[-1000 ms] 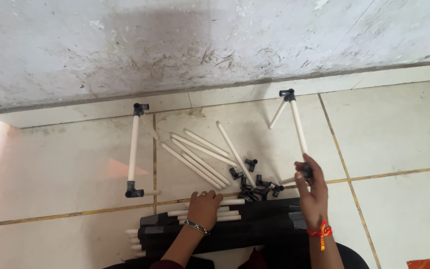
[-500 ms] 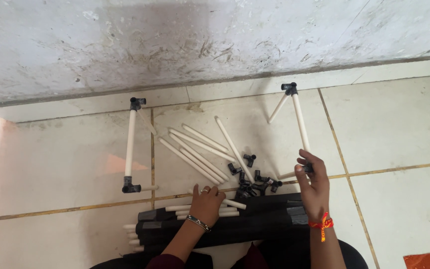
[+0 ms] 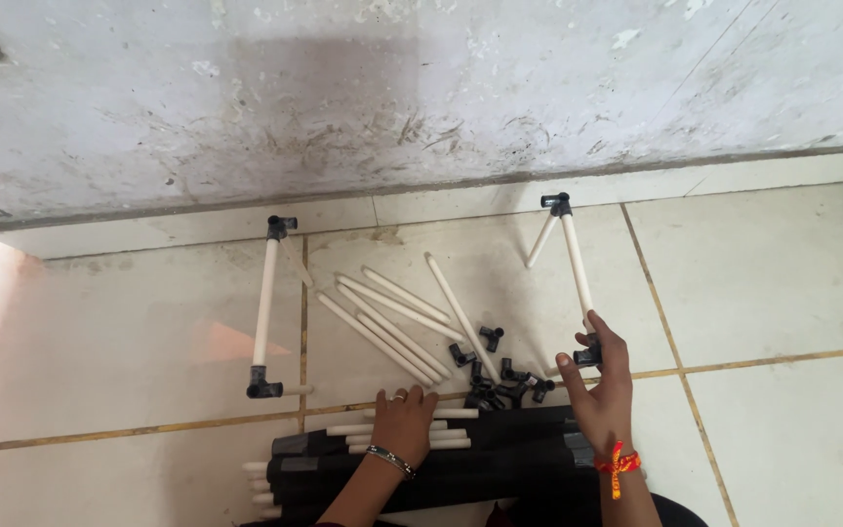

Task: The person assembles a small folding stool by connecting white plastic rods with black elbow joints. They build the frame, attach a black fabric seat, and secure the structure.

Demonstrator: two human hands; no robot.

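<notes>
My right hand (image 3: 605, 383) pinches the black corner connector (image 3: 590, 353) at the near end of a white pipe assembly (image 3: 572, 256) on the tiled floor (image 3: 782, 283). My left hand (image 3: 404, 420) rests flat, fingers spread, on short white pipes (image 3: 394, 427) beside loose black connectors (image 3: 496, 373).

We seem to be in a plain room of a home or a simple work space, low on the floor (image 3: 782, 283). It is laid with large pale tiles with brownish joints. It meets a rough, scuffed, whitewashed wall (image 3: 421, 98) above a tiled skirting. White tubes (image 3: 397, 322) and black connectors (image 3: 500, 376) lie loose on the tiles.
</notes>
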